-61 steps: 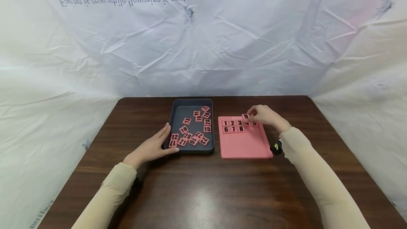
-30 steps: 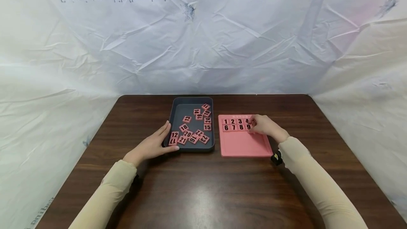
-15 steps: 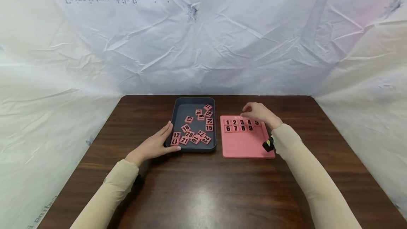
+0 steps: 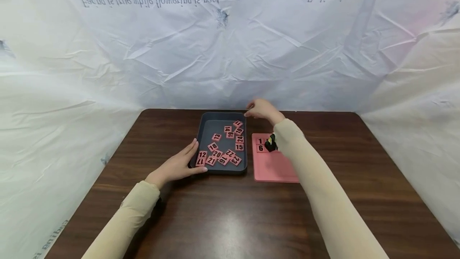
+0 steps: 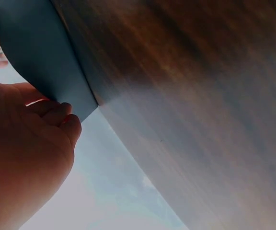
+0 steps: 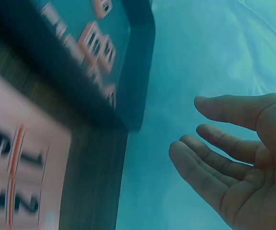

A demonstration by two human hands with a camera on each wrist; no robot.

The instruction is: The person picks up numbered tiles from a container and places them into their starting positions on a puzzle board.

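Observation:
My left hand (image 4: 175,167) grips the near left corner of a dark grey tray (image 4: 213,124), fingers along its outer wall and thumb at the near rim. In the left wrist view, curled fingertips (image 5: 71,125) press against the tray's wall. Pink number tiles lie loose in the tray, among them the 13 tile (image 4: 216,137), 11 tile (image 4: 238,124) and 15 tile (image 4: 239,147). My right hand (image 4: 264,110) hovers by the tray's far right corner; in the right wrist view its fingers are parted, with nothing between them.
Right of the tray lies a pink board (image 4: 274,171); its 1 tile (image 4: 260,141) and 6 tile (image 4: 260,148) show, while my right sleeve (image 4: 305,159) covers others. A brown wooden table (image 4: 223,211) carries everything. White sheeting (image 4: 230,59) hangs behind and at both sides.
My right hand set the 9 tile after the 8 on the board, let go, and moved left and away to the tray's far corner. My left hand stays on the tray.

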